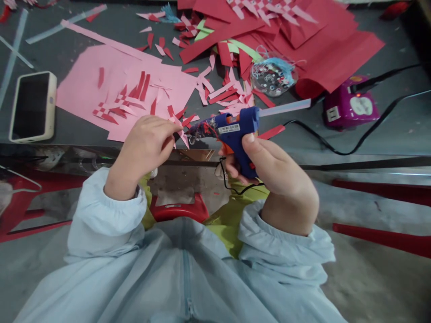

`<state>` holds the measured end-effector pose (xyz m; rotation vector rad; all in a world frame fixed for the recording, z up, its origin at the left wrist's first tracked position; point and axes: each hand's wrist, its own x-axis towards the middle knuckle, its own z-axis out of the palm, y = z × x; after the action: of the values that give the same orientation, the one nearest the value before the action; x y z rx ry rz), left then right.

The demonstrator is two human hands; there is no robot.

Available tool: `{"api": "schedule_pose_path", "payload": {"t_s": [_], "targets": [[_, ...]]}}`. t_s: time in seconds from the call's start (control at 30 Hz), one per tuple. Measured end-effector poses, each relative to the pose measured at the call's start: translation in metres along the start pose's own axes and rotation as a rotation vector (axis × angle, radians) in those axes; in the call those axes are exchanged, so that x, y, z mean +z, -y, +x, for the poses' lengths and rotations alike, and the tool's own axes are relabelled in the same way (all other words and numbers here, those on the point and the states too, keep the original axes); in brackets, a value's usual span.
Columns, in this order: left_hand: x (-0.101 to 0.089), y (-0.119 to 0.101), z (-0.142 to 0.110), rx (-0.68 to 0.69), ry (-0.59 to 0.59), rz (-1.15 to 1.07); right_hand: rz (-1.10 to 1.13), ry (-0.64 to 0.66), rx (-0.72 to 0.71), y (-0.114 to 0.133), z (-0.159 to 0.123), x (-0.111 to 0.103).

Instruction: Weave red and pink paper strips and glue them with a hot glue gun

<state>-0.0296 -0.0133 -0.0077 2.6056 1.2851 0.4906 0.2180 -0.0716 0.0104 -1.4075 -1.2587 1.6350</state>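
My right hand (269,157) is wrapped round the handle of a blue glue gun (240,128), whose nozzle points left. A pale glue stick (286,107) sticks out of its back end. Close to the nozzle, my left hand (146,141) pinches a small woven pink and red paper piece (182,134), partly hidden by the fingers. Glue strings and red scraps cling around the nozzle. Beyond my left hand, more woven paper pieces (117,105) and red strips lie on pink paper sheets (84,72).
A phone (32,107) lies at the left. Red sheets (340,54), cut paper strips (232,89) and a clear dish of beads (273,76) cover the back. A purple power box (350,105) with black cables sits right. Red stools (180,208) stand below the table edge.
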Motion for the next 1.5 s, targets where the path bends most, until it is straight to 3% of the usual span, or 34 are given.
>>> {"api": "schedule_pose_path", "payload": {"t_s": [0.37,1.5], "targets": [[-0.001,-0.004,-0.001,-0.020,0.022,-0.022,-0.036,-0.024,0.025,-0.010,0.002,0.002],[-0.005,-0.010,-0.001,-0.115,0.053,0.016,-0.078,-0.023,0.004,-0.004,0.006,0.013]]}}
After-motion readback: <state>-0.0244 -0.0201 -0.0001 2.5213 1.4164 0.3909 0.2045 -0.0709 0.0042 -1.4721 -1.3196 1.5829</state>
